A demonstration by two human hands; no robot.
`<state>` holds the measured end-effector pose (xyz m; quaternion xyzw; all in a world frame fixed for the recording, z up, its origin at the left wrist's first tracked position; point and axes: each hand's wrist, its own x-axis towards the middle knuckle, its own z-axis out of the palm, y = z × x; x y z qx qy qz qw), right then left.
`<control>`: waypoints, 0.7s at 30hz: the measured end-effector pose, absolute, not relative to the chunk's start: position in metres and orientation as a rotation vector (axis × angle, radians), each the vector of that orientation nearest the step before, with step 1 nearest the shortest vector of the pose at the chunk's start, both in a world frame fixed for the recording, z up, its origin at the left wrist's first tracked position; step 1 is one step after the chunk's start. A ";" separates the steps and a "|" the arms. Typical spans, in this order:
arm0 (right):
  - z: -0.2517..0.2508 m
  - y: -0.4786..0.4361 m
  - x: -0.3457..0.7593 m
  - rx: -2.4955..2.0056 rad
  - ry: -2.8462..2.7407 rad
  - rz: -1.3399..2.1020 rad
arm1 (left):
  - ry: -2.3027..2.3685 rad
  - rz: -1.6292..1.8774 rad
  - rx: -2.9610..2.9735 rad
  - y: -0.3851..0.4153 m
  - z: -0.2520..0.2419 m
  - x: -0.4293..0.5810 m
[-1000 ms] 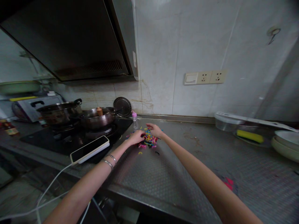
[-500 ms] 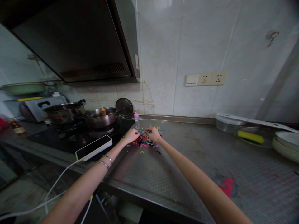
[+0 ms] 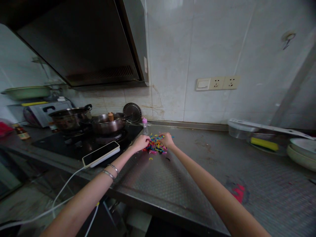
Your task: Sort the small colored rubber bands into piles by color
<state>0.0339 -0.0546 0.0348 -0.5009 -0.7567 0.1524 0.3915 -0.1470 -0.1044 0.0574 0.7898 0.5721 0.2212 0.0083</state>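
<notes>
A loose pile of small, bright hair ties lies on the steel counter, in red, yellow, blue, pink and black. At its left edge my left hand has its fingers curled together; anything pinched in them is too small to make out. From the right, my right hand reaches over the back of the pile, its thumb and fingers apart and touching the bands. A clear bottle with a pink cap stands upright just behind my left hand. Single bands, one yellow and one black, lie in front of the pile.
Left of my hands are a gas stove with two pots and a phone on a white cable. A round lid leans against the wall. A plastic tub, a yellow sponge and bowls stand at right.
My right hand has shifted slightly right, and its fingers have spread over the pile. My left hand has moved slightly right, still curled. The view has shifted a little.
</notes>
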 end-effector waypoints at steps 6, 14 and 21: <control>0.046 -0.065 0.040 -1.318 -1.865 0.511 | 1.841 0.703 2.450 -0.101 0.060 -0.147; 0.039 -0.070 0.043 -1.235 -2.244 0.323 | 1.788 0.374 2.461 -0.099 0.051 -0.159; 0.028 -0.078 0.032 -1.096 -2.556 0.190 | 1.664 -0.044 2.335 -0.101 0.072 -0.170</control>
